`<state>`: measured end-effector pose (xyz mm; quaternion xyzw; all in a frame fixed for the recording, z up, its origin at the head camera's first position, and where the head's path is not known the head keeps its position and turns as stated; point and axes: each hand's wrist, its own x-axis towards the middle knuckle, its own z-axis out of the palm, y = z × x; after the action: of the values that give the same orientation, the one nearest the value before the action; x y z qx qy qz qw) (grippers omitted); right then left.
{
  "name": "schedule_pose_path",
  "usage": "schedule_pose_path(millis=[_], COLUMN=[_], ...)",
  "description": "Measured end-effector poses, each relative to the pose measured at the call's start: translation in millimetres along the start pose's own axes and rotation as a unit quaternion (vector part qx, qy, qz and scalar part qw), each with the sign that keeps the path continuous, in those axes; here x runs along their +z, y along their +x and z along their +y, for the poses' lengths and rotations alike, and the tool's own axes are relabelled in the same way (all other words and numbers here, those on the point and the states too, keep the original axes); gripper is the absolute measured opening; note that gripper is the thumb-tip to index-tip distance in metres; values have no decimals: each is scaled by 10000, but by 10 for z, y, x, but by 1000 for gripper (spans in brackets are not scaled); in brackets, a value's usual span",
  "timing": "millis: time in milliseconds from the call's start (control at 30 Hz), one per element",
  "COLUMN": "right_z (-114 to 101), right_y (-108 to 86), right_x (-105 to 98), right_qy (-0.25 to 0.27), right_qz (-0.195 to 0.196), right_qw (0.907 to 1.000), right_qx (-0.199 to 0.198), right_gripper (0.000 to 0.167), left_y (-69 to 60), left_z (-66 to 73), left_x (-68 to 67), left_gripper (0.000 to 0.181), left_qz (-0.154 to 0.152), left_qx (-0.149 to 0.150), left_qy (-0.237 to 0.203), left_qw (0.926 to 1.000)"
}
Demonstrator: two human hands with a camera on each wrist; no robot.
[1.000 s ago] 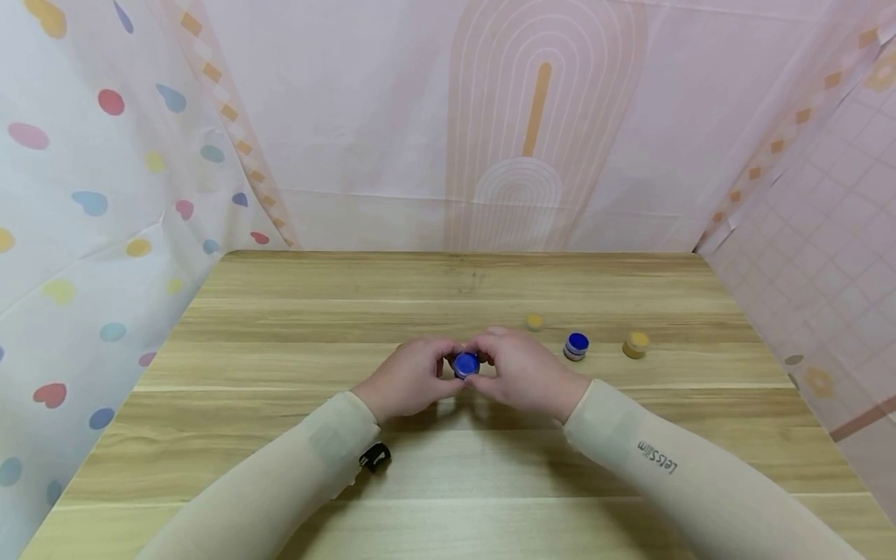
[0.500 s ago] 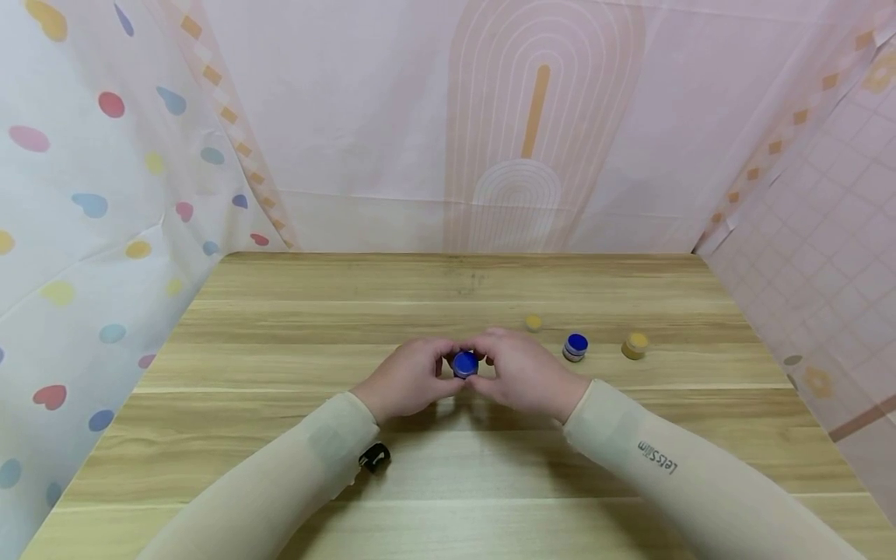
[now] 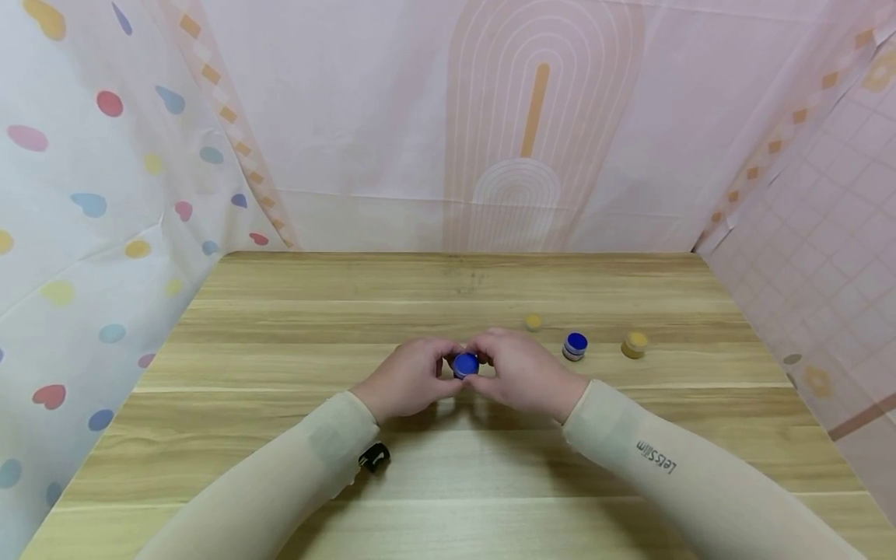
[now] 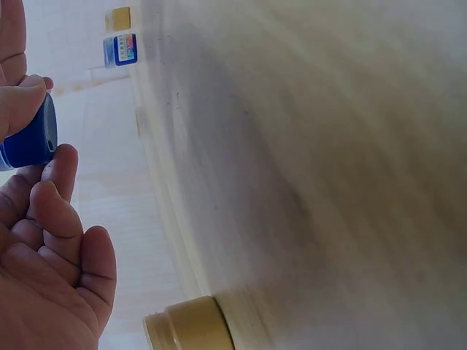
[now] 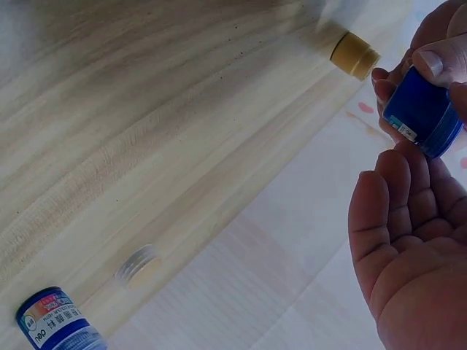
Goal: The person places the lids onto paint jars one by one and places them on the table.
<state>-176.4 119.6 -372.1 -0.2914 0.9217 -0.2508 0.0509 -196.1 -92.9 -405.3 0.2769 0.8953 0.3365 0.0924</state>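
Note:
At the middle of the table in the head view, a blue jar (image 3: 466, 365) with its lid upward is held between both hands. My left hand (image 3: 409, 379) grips its left side with thumb and fingers; my right hand (image 3: 526, 375) grips its right side. The left wrist view shows the dark blue jar (image 4: 33, 138) between the fingertips, above the table. In the right wrist view the held jar (image 5: 421, 111) is tilted, a small label on its side. A yellow jar (image 5: 355, 55) without a visible lid stands beyond the hands, mostly hidden behind my left hand in the head view.
To the right of the hands stand another blue jar (image 3: 575, 347) and a yellow-topped jar (image 3: 635, 344). A small yellow lid (image 3: 533, 322) lies farther back. A patterned cloth (image 3: 364, 140) hangs behind the wooden table (image 3: 336, 280). A black clip-like object (image 3: 375, 457) is at the left wrist.

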Motion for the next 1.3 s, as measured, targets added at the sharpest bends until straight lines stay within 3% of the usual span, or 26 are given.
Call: schedule_pose_path(millis=[200, 367, 567, 733, 1033, 1300], right_z=[3, 12, 14, -3, -10, 11], right_y=[-3, -8, -10, -13, -6, -9], right_x=[12, 8, -5, -15, 6, 3], right_qy=[30, 64, -58, -93, 60, 32], right_qz=[79, 156, 148, 94, 12, 144], right_qw=[9999, 9997, 9990, 9992, 10000, 9997], right_qx=[143, -153, -409, -369, 49, -207], right_gripper=[34, 43, 41, 39, 31, 42], left_y=[-1, 2, -2, -3, 0, -3], left_z=[1, 11, 12, 12, 8, 21], left_x=[0, -7, -9, -6, 17, -3], left_gripper=[24, 26, 28, 29, 23, 25], left_qz=[-36, -31, -32, -34, -27, -41], left_qx=[-29, -110, -125, -95, -24, -120], left_qy=[22, 43, 4, -4, 35, -38], left_qw=[10000, 9999, 9999, 9999, 10000, 9999])
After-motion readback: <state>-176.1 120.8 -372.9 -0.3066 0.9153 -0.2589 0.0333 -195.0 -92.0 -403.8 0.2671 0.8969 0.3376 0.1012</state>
